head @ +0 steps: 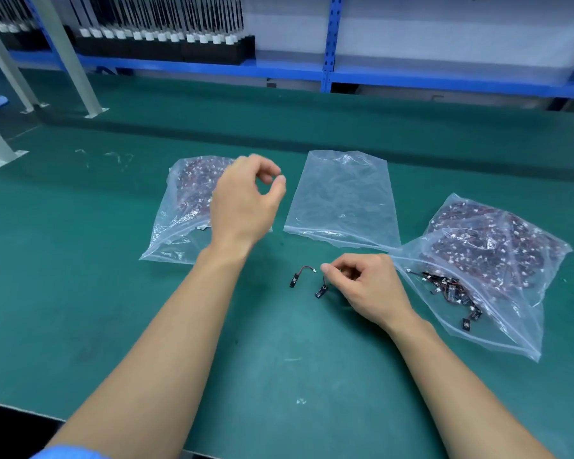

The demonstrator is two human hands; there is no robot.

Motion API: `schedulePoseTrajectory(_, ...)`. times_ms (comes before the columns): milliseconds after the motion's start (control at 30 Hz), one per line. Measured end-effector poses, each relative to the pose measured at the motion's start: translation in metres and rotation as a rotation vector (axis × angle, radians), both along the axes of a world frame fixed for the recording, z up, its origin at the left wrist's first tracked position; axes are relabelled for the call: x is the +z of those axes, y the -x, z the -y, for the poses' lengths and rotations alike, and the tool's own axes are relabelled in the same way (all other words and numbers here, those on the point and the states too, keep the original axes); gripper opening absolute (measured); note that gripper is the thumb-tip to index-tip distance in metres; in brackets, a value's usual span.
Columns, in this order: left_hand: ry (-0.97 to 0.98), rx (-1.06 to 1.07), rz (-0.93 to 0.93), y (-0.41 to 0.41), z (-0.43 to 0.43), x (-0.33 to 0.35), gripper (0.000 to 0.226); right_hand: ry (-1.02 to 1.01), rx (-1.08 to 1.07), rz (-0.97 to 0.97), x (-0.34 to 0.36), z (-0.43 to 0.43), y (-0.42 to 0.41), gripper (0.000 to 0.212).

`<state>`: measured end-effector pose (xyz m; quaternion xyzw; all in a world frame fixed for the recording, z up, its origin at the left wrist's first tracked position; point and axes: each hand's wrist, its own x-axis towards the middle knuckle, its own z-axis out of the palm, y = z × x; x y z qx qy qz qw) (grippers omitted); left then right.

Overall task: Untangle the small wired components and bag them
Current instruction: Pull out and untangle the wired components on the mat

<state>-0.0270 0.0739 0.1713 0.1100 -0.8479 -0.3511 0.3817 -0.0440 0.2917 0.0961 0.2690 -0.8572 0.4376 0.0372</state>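
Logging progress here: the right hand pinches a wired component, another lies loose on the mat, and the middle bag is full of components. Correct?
No: the head view shows the middle bag empty; the left bag and right bag hold components. The right hand does pinch a wired component, with a second component loose on the mat.

This is an electronics assembly workshop. A long bench is covered with a green mat [279, 359]. Behind it, blue steel racking [327, 44] holds black trays [212, 51] of identical white-capped parts in rows. Clear bags [166, 240] are stuffed with many identical small wired components [478, 240].
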Motion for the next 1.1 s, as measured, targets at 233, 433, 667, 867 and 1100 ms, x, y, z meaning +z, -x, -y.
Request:
schedulePoseTrajectory(233,0.232,0.379,0.890,0.060,0.031,-0.005,0.089,0.037,-0.145,-0.217,0.003,0.002,0.002,0.008)
schedulePoseTrajectory(433,0.289,0.351,0.866,0.061,0.049,-0.018,0.008,-0.124,-0.205,-0.181,0.005,0.004,0.008,0.048)
schedulePoseTrajectory(667,0.102,0.229,0.428,0.073,0.052,-0.004,0.026,-0.490,-0.178,-0.020,-0.007,0.003,0.013,0.069)
schedulePoseTrajectory(867,-0.115,0.093,0.133,0.099,0.020,0.012,0.028,-0.462,-0.179,-0.028,-0.006,0.004,0.014,0.063)
schedulePoseTrajectory(1100,-0.279,-0.164,0.187,0.125,-0.040,0.020,0.023,-0.435,-0.176,-0.011,-0.005,0.000,0.014,0.059)
